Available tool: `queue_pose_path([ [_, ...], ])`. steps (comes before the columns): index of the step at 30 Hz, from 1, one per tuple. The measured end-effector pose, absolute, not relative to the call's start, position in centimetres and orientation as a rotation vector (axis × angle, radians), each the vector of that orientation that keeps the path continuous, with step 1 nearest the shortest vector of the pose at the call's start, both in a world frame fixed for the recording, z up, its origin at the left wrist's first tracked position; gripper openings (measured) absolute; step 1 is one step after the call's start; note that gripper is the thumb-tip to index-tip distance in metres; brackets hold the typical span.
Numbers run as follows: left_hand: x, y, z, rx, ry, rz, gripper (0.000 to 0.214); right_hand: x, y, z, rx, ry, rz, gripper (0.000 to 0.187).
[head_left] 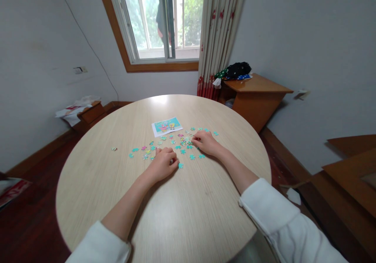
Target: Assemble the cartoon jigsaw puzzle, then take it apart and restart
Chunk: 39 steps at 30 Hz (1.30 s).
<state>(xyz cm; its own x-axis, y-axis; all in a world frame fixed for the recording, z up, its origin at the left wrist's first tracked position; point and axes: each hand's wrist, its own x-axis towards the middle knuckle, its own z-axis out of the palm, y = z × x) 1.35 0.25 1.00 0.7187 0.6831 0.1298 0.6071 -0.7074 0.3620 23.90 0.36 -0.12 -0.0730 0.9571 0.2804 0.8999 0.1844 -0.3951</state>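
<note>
Small jigsaw pieces (183, 152), mostly turquoise with some pink and yellow, lie loose across the middle of the round table (188, 212). My left hand (163, 164) rests low among the nearer pieces, its fingers curled in; what they hold, if anything, is hidden. Close to its thumb lies a single turquoise piece (180, 165). Over the right side of a small heap of pieces (185, 141), the fingertips of my right hand (205, 141) are pinched together, and I cannot make out what is between them. Behind the pieces lies a picture card (167, 126) with a turquoise ground and cartoon figures.
One small piece (114, 149) lies apart at the left. Beyond the table are a window (164, 20), a patterned curtain (219, 40) and a wooden desk (258, 94) with dark cloth (239, 70) on it. Papers (79, 108) lie on a low wooden piece at the left.
</note>
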Motion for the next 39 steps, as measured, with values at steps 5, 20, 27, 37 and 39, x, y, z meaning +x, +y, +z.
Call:
queue_pose_path([
  [5, 1.3, 0.3, 0.9, 2.626, 1.019, 0.371, 0.024, 24.5, -0.1, 0.6, -1.875, -2.024, 0.217, 0.02],
  [20, 1.3, 0.2, 1.1, 2.614, 1.01, 0.391, 0.026, 30.3, 0.1, 1.0, -2.231, -1.212, 0.092, 0.022],
  [27, 1.2, 0.4, 1.1, 2.613, 1.014, 0.412, 0.025, 32.7, 1.0, -0.8, -2.373, -1.029, 0.1, 0.023],
  [37, 1.2, 0.3, 1.4, 2.593, 1.021, 0.406, 0.025, 33.3, 1.8, -1.7, -2.423, -0.997, 0.026, 0.022],
  [39, 1.2, 0.3, 1.4, 2.588, 1.027, 0.401, 0.025, 33.4, 1.8, -1.8, -2.434, -1.008, 0.016, 0.025],
])
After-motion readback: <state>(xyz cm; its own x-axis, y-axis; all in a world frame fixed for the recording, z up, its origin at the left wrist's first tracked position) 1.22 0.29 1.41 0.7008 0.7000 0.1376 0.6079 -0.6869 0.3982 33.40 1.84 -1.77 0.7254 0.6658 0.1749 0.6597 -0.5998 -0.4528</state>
